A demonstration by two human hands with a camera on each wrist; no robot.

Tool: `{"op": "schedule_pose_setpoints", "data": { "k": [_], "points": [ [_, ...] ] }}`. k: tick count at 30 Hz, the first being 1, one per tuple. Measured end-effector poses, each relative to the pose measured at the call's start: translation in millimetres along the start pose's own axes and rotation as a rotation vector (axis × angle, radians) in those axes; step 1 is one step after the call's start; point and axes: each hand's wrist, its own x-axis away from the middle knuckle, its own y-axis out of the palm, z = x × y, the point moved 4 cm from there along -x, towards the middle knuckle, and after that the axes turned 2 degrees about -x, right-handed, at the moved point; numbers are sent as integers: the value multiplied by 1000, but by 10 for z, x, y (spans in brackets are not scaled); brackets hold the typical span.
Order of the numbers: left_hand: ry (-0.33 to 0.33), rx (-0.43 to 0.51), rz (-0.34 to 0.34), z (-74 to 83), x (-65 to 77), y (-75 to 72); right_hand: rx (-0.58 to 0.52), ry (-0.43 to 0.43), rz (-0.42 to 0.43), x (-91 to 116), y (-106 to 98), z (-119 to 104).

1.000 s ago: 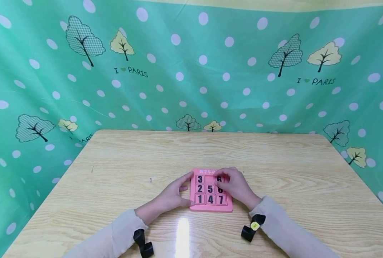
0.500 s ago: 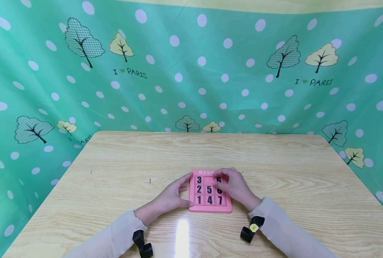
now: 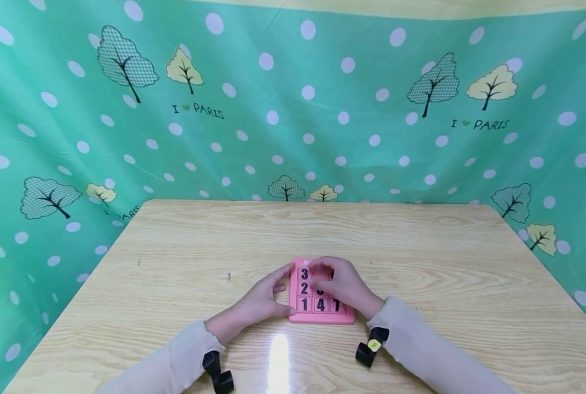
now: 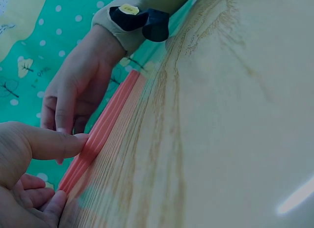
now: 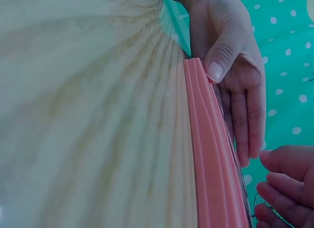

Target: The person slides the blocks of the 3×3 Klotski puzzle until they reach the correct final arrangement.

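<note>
A pink number slide puzzle (image 3: 325, 318) lies flat on the wooden table, with black numerals on its square tiles. Tiles 3, 2, 1 and 4 show in the head view; 5 and 7 are partly covered. My left hand (image 3: 259, 301) holds its left side, index finger at the far corner and thumb near the front corner. In the left wrist view that thumb (image 4: 59, 143) presses the ridged pink edge. Over the puzzle's upper part is my right hand (image 3: 347, 283), fingers loosely bent and thumb apart from the index finger. It hides the upper right tiles.
The light wooden table (image 3: 189, 241) carries a bright light reflection in front of the puzzle. A green dotted cloth (image 3: 293, 137) with printed trees hangs behind and beside it. Black camera mounts (image 3: 218, 373) sit on both wrists.
My right hand has shifted left across the puzzle, covering the top middle gap and more of tiles 5 and 6. My left hand keeps its place; the tiles that show have not moved.
</note>
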Motion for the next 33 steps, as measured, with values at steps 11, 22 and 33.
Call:
{"op": "schedule_pose_setpoints", "data": {
  "k": [11, 22, 33],
  "points": [
    [8, 18, -17, 19, 5, 3, 0, 3, 16, -83, 99, -71],
    [20, 9, -20, 5, 2, 2, -23, 64, 19, -145, 149, -46],
    [22, -9, -14, 9, 7, -7, -13, 42, 35, -164, 198, -62]
  ]
}}
